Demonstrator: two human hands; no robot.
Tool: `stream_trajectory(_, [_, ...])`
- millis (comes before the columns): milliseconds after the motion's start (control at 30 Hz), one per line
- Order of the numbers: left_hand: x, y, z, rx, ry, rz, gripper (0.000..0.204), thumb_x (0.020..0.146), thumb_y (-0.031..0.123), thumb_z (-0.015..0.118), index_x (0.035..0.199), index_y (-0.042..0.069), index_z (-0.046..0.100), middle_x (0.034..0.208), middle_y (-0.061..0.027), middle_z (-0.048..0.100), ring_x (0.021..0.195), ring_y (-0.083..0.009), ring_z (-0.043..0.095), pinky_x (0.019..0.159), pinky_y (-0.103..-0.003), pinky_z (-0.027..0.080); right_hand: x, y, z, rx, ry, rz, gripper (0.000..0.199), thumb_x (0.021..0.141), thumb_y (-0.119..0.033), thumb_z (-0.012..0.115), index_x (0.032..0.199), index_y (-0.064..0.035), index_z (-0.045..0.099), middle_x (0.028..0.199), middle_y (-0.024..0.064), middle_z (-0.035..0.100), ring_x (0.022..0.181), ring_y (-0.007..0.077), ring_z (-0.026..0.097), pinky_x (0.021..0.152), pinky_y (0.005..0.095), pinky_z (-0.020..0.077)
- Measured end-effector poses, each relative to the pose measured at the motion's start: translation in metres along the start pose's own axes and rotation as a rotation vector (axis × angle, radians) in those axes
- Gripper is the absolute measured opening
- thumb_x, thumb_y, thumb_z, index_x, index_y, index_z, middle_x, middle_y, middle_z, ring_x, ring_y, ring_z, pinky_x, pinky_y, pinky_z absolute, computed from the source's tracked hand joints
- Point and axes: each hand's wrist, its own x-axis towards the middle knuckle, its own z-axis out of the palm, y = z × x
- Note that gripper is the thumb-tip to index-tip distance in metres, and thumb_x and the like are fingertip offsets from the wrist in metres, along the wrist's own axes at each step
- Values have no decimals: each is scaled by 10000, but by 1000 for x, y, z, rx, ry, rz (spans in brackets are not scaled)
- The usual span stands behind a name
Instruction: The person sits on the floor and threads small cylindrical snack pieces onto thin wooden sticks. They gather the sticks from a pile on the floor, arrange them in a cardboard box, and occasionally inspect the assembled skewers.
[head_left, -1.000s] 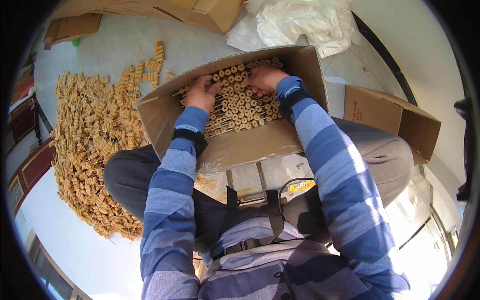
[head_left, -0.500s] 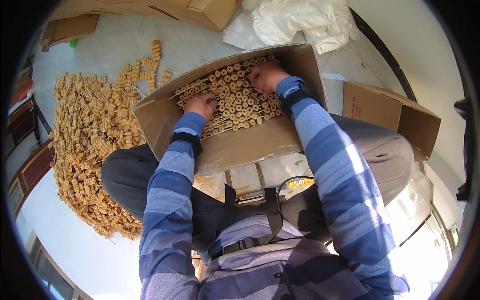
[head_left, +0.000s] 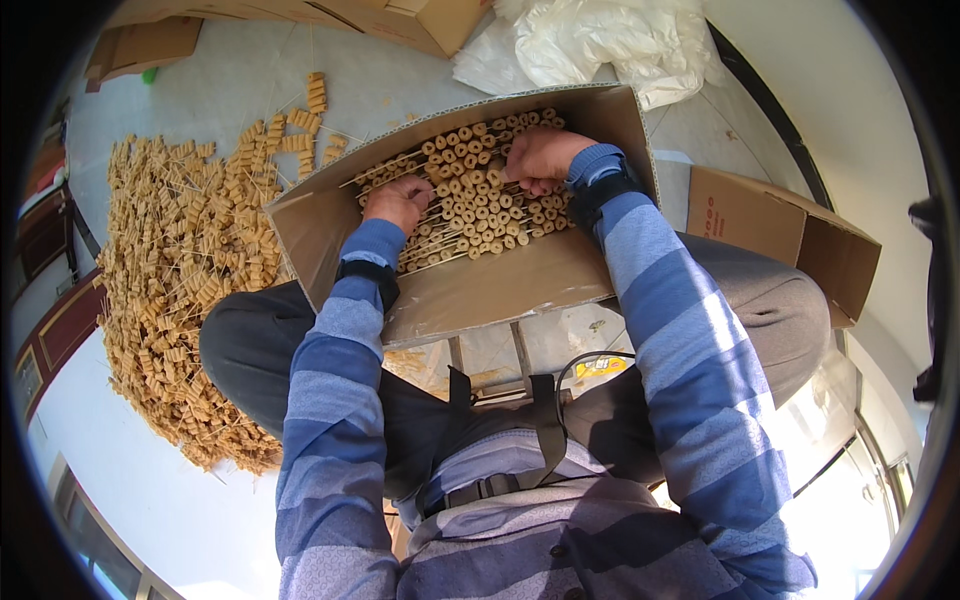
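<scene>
Cardboard box [head_left: 490,293], open-topped, containing stacked skewers of tan rings [head_left: 483,208]. Left hand [head_left: 400,203], fingers curled, lies at the stack's left side; right hand [head_left: 545,162], likewise curled, at its upper right. Whether either pinches a skewer cannot be told. Uneven pressing could plausibly skew the rows or crack brittle rings.

Since the first shot, left hand [head_left: 397,203] has been drawn back toward the near side of the box [head_left: 500,288], its fingers tucked in rather than spread; far-left skewers [head_left: 393,166] thereby uncovered. Right hand [head_left: 548,160] has been shifted slightly right, fingers more visibly curled.
</scene>
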Motion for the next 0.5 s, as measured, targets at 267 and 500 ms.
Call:
stream_trajectory(267, [-6,6,-2,11,16,13,195,875,231,739,1037,127,769,835,-45,738,728,-118,652,721,-289,547,9,-10,18,18,154,-18,325,884,-321,765,949,-22,655,774,51,673,607,129,626,560,287,519])
stream_trajectory(500, [-8,15,-7,42,28,29,203,876,257,733,1036,137,770,855,-64,747,746,-162,680,747,-312,556,18,-14,15,-29,235,38,547,896,-539,679,867,7,677,668,107,667,617,212,651,666,359,549])
